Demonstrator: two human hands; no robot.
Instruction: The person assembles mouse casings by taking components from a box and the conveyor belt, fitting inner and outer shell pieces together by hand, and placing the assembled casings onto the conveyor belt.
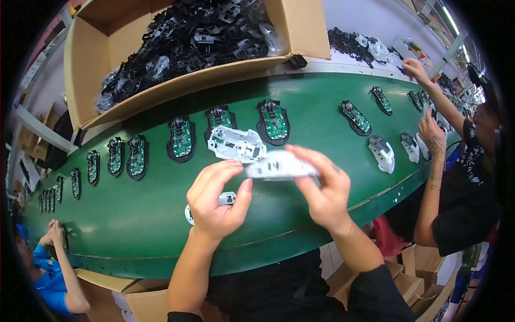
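Observation:
A white computer-mouse shell (281, 165), blurred by motion, is held by one end between the thumb and fingers of my right hand (327, 193). My left hand (217, 198) is curved with thumb and fingers apart, close to the shell's other end; nothing shows in its grip. Just beyond my hands, another white shell (236, 144), its hollow inside showing, lies partly over a mouse base with a green circuit board (219, 116). A white part (227, 198) lies on the table under my left hand, which hides much of it.
Mouse bases with green boards (181, 138) line the curved green table (284, 214). Behind stands a cardboard box (88, 80) of black parts. Assembled white-and-black mice (381, 154) are at right, near a co-worker's hands (432, 131). Another person's hands (53, 234) are at far left.

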